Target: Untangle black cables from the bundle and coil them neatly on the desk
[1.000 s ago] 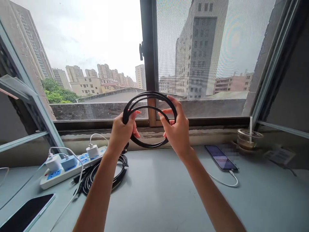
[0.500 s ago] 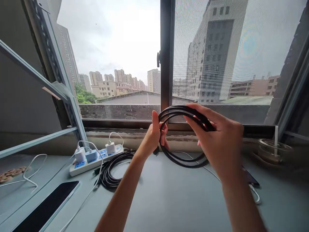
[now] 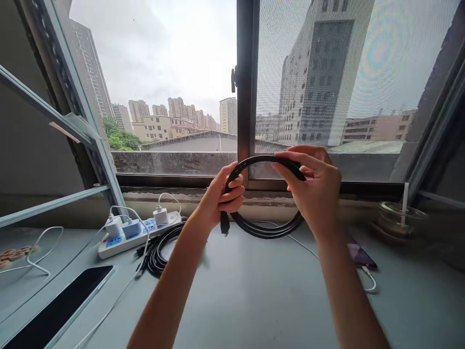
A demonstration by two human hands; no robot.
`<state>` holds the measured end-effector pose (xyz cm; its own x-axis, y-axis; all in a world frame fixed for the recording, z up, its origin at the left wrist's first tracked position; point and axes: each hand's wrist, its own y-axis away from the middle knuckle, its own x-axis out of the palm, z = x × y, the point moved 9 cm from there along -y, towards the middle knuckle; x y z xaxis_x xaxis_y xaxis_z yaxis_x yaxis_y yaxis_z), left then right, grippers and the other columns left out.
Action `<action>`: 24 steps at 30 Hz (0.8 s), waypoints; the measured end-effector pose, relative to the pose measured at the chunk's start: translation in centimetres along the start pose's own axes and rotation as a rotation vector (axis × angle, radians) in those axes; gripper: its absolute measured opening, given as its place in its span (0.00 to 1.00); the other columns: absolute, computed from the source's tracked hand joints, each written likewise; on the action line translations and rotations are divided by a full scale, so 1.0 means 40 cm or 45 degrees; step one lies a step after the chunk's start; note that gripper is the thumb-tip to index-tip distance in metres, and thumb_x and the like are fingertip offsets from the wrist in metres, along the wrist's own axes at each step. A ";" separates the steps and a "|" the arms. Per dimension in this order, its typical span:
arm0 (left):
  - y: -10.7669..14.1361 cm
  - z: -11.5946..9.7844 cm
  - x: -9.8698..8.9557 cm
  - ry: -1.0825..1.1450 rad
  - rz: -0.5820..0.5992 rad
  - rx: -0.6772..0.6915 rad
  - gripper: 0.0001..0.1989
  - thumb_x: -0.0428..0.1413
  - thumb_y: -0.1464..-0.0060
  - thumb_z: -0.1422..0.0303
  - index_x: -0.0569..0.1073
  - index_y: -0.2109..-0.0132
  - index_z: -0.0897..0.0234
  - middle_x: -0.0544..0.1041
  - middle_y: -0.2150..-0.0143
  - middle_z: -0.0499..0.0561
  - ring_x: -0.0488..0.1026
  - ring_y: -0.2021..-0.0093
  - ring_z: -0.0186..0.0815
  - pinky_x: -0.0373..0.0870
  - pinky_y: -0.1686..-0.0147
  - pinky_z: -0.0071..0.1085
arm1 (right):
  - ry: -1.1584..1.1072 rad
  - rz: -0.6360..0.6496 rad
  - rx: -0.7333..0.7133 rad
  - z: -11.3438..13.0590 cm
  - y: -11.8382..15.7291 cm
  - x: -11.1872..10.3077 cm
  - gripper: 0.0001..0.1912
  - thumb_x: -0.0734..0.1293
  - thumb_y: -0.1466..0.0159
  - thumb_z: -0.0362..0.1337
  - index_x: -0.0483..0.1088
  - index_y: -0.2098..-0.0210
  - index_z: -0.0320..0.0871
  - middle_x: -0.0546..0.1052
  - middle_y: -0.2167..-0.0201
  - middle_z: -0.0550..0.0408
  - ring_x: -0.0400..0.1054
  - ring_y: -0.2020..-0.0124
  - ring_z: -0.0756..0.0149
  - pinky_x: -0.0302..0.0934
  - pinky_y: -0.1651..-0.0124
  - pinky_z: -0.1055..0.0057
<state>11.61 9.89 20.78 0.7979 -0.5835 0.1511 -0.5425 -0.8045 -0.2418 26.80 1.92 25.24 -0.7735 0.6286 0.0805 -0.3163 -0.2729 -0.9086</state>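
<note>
A black cable (image 3: 267, 232) is wound into a round coil and held up above the grey table. My left hand (image 3: 224, 195) is closed around the coil's left side, fingers wrapped over the strands. Below that hand hangs the cable's dark plug (image 3: 224, 224), with a small metal tip. On the upper right of the loop, my right hand (image 3: 314, 182) pinches the strands between thumb and fingers. The cable's other end cannot be made out.
A second black cable coil (image 3: 156, 257) lies by a white power strip (image 3: 136, 236) with chargers plugged in. A large phone (image 3: 69, 310) is at front left. Another phone (image 3: 361, 254), its white lead and a lidded cup (image 3: 397, 223) with a straw stand right.
The strands have drawn together into a neater, rounder loop. My left hand's fingers have wrapped around it, and my right hand has moved slightly left and up. The view has shifted a little.
</note>
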 end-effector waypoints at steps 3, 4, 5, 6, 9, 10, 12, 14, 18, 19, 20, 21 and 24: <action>0.002 -0.014 -0.019 -0.112 -0.114 0.033 0.25 0.51 0.46 0.50 0.55 0.81 0.61 0.44 0.89 0.38 0.39 0.90 0.22 0.36 0.90 0.22 | 0.012 -0.112 0.010 -0.050 0.001 0.017 0.12 0.72 0.44 0.43 0.77 0.62 0.45 0.72 0.58 0.52 0.68 0.66 0.70 0.64 0.73 0.74; 0.004 -0.020 -0.025 -0.162 -0.167 0.054 0.26 0.51 0.46 0.50 0.55 0.81 0.61 0.45 0.89 0.38 0.40 0.89 0.22 0.36 0.90 0.22 | 0.021 -0.114 0.029 -0.067 0.003 0.028 0.16 0.72 0.44 0.44 0.76 0.58 0.46 0.72 0.56 0.52 0.67 0.68 0.71 0.64 0.72 0.73; 0.007 -0.027 -0.031 -0.210 -0.223 0.082 0.26 0.52 0.47 0.49 0.55 0.82 0.61 0.45 0.89 0.38 0.40 0.89 0.21 0.36 0.90 0.22 | 0.015 -0.093 0.049 -0.083 0.004 0.041 0.19 0.72 0.44 0.45 0.74 0.55 0.46 0.72 0.55 0.51 0.67 0.71 0.73 0.64 0.73 0.73; 0.009 -0.036 -0.037 -0.250 -0.277 0.116 0.27 0.54 0.48 0.49 0.54 0.82 0.62 0.45 0.88 0.38 0.41 0.89 0.21 0.35 0.90 0.22 | 0.002 -0.064 0.070 -0.098 0.006 0.054 0.20 0.71 0.44 0.46 0.74 0.54 0.46 0.72 0.56 0.52 0.66 0.73 0.74 0.64 0.73 0.73; 0.016 -0.063 -0.041 -0.246 -0.361 0.231 0.30 0.55 0.48 0.50 0.51 0.84 0.62 0.45 0.89 0.39 0.41 0.90 0.21 0.35 0.90 0.23 | -0.053 -0.011 0.097 -0.121 0.009 0.081 0.16 0.69 0.42 0.48 0.75 0.60 0.44 0.74 0.61 0.54 0.67 0.75 0.74 0.65 0.71 0.73; 0.016 -0.067 -0.039 -0.208 -0.365 0.251 0.30 0.53 0.46 0.50 0.51 0.85 0.62 0.44 0.90 0.39 0.41 0.90 0.21 0.35 0.90 0.23 | -0.060 -0.009 0.093 -0.121 0.010 0.086 0.14 0.69 0.42 0.48 0.75 0.63 0.44 0.75 0.64 0.55 0.67 0.74 0.73 0.65 0.70 0.73; 0.014 -0.070 -0.040 -0.123 -0.388 0.265 0.30 0.49 0.42 0.53 0.50 0.87 0.62 0.43 0.91 0.40 0.41 0.90 0.21 0.35 0.90 0.24 | -0.042 -0.020 0.080 -0.116 0.011 0.089 0.13 0.68 0.41 0.47 0.75 0.66 0.43 0.75 0.68 0.56 0.68 0.73 0.72 0.65 0.67 0.72; 0.016 -0.076 -0.048 -0.063 -0.457 0.310 0.30 0.47 0.41 0.56 0.49 0.88 0.62 0.43 0.92 0.41 0.41 0.90 0.22 0.34 0.90 0.25 | 0.025 -0.068 0.081 -0.106 0.010 0.082 0.13 0.68 0.41 0.47 0.75 0.65 0.43 0.76 0.67 0.56 0.68 0.73 0.72 0.64 0.66 0.72; 0.022 -0.099 -0.054 -0.011 -0.507 0.470 0.30 0.46 0.42 0.57 0.50 0.89 0.62 0.43 0.92 0.42 0.42 0.91 0.23 0.34 0.90 0.26 | 0.136 -0.215 0.125 -0.090 0.007 0.046 0.16 0.69 0.43 0.49 0.76 0.61 0.46 0.77 0.65 0.56 0.67 0.74 0.72 0.62 0.69 0.71; 0.022 -0.102 -0.051 -0.006 -0.491 0.488 0.30 0.45 0.41 0.57 0.50 0.89 0.62 0.43 0.92 0.42 0.41 0.91 0.23 0.34 0.89 0.26 | 0.124 -0.235 0.131 -0.086 0.006 0.040 0.16 0.70 0.43 0.49 0.76 0.61 0.46 0.77 0.65 0.57 0.68 0.74 0.71 0.62 0.70 0.72; 0.021 -0.103 -0.048 0.004 -0.471 0.496 0.31 0.44 0.41 0.57 0.50 0.89 0.62 0.42 0.92 0.42 0.41 0.91 0.24 0.34 0.89 0.27 | 0.099 -0.255 0.132 -0.082 0.005 0.034 0.16 0.70 0.44 0.49 0.76 0.61 0.47 0.77 0.66 0.57 0.68 0.73 0.71 0.62 0.71 0.72; 0.019 -0.103 -0.045 0.015 -0.450 0.491 0.31 0.42 0.41 0.57 0.51 0.90 0.62 0.42 0.92 0.43 0.41 0.91 0.24 0.34 0.89 0.27 | 0.067 -0.280 0.128 -0.077 0.005 0.029 0.15 0.70 0.44 0.49 0.76 0.62 0.47 0.77 0.67 0.57 0.69 0.71 0.70 0.62 0.72 0.72; 0.010 -0.092 -0.040 0.060 -0.415 0.433 0.31 0.36 0.40 0.61 0.51 0.91 0.61 0.41 0.92 0.44 0.42 0.92 0.26 0.35 0.89 0.28 | -0.042 -0.379 0.073 -0.049 0.010 0.010 0.15 0.72 0.47 0.49 0.76 0.65 0.47 0.76 0.71 0.57 0.70 0.69 0.67 0.63 0.72 0.71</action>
<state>9.14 10.11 23.98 0.8952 -0.3173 0.3130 -0.1424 -0.8691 -0.4737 27.44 3.49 24.11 -0.6591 0.6636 0.3538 -0.5614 -0.1212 -0.8186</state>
